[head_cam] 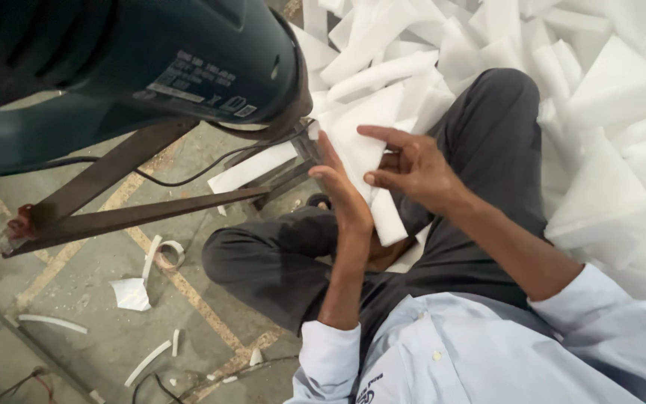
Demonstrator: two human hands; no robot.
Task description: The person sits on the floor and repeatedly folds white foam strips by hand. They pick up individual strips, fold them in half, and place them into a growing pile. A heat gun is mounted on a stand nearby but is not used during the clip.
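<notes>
I hold a folded white foam sheet [364, 153] between both hands, just in front of the nozzle of a dark green heat gun [136, 63] that is fixed on a rusty metal stand [125, 217]. My left hand [342, 191] presses flat against the sheet's left side, fingers straight. My right hand [413, 168] grips the sheet from the right, fingers spread over it. I sit on the floor with my knees bent in dark grey trousers [487, 135].
A big heap of white foam pieces [607, 90] fills the upper right. Foam scraps [132, 293] and strips lie on the concrete floor at lower left. A black cable [188, 179] hangs from the heat gun.
</notes>
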